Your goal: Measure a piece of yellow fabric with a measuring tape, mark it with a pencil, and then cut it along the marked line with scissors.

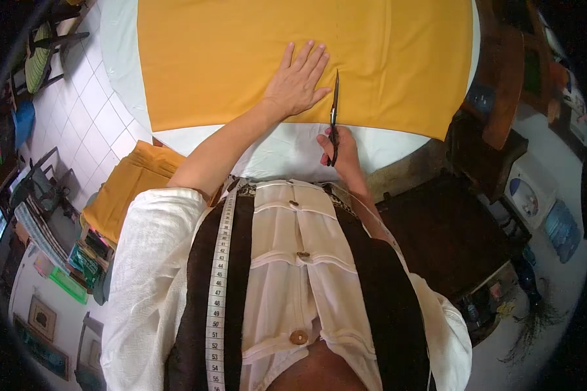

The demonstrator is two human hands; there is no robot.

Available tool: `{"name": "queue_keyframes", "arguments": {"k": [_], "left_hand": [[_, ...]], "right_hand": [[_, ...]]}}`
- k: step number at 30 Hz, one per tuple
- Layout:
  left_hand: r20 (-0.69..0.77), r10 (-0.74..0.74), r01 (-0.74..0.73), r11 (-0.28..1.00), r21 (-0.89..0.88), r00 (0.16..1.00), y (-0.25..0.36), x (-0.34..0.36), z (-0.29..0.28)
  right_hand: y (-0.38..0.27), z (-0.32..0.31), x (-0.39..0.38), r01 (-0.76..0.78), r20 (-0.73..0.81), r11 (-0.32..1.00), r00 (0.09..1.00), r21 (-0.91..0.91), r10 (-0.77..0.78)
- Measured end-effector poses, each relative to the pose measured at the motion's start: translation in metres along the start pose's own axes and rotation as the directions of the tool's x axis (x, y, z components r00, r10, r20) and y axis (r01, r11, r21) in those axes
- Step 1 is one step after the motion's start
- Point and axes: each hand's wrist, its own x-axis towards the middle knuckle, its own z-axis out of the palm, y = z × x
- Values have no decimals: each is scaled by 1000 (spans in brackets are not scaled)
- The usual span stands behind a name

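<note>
White-covered table (120, 58), top of frame; yellow cloth (209, 72) lies on it, above my right hand (346, 151). That hand, nearer the cloth's lower edge, grips scissors (334, 104), long axis near-vertical, visible blade over cloth. Left hand (295, 88) flat beside, fingers slightly parted.
</note>
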Motion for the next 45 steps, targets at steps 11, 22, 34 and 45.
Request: {"name": "queue_keyframes", "arguments": {"k": [11, 22, 34, 45], "left_hand": [[-36, 8, -9, 1000, -28, 999, 1, 0, 1], [-23, 6, -7, 999, -49, 1000, 1, -2, 0], [-22, 2, -4, 997, -72, 1000, 1, -2, 4], [-13, 11, -12, 998, -58, 1000, 1, -3, 4]], "right_hand": [[-3, -5, 2, -12, 29, 1000, 1000, 9, 12], [-7, -4, 5, -44, 7, 999, 999, 20, 44], [-12, -6, 3, -33, 15, 999, 999, 23, 33], [-7, -6, 1, -49, 4, 998, 999, 49, 48]]}}
